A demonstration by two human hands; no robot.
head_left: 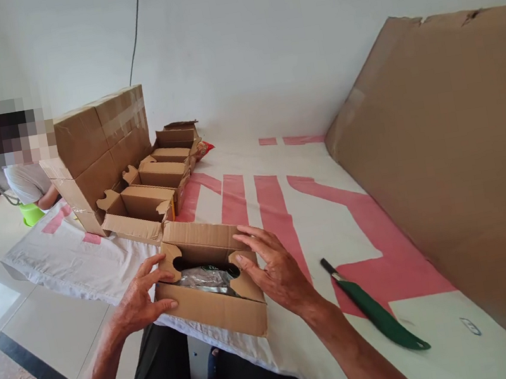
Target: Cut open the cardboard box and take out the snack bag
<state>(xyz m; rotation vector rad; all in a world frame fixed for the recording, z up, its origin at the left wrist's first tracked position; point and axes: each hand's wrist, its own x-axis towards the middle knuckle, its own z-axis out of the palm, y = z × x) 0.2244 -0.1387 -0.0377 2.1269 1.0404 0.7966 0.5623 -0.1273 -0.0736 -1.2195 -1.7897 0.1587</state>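
Note:
A small cardboard box (214, 308) sits in front of me on a white sheet with red markings (284, 204). Its two side flaps are folded in, and a plastic-wrapped item (207, 278) shows through the gap between them. My left hand (140, 300) rests against the box's left side, thumb on the left flap, fingers apart. My right hand (272, 266) lies with spread fingers on the right flap and the rear edge of the box. Neither hand grips anything.
A row of open small boxes (156, 182) runs back from mine, beside a large taped carton (97, 150). A green-handled tool (376, 314) lies to my right. A big cardboard sheet (461, 169) leans at right. Another person (28, 180) sits far left.

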